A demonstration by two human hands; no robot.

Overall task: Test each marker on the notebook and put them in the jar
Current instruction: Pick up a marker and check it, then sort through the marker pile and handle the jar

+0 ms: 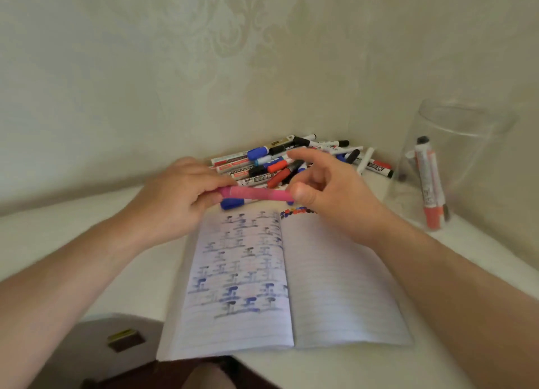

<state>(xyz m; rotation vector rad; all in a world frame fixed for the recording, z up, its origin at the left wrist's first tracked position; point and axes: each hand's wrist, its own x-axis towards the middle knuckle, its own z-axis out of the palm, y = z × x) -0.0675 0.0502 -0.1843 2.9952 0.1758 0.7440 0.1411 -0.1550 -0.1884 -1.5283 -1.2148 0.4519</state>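
A pink marker point(256, 194) lies level above the far edge of the open notebook point(335, 289). My left hand point(178, 196) grips its left end. My right hand point(329, 190) holds its right end between thumb and curled fingers, with the index finger raised. The notebook's left page carries many blue and grey ink marks, and a row of coloured dots sits at the top of the right page. A pile of markers point(291, 161) lies behind my hands against the wall. A clear jar point(455, 143) at the right holds a red-capped marker point(430, 184).
The white table point(137, 280) meets the wall in a corner just behind the pile. A blue-capped marker point(232, 204) lies under the pink one. Below the table's front left edge, a small dark box point(125, 339) lies on a grey surface.
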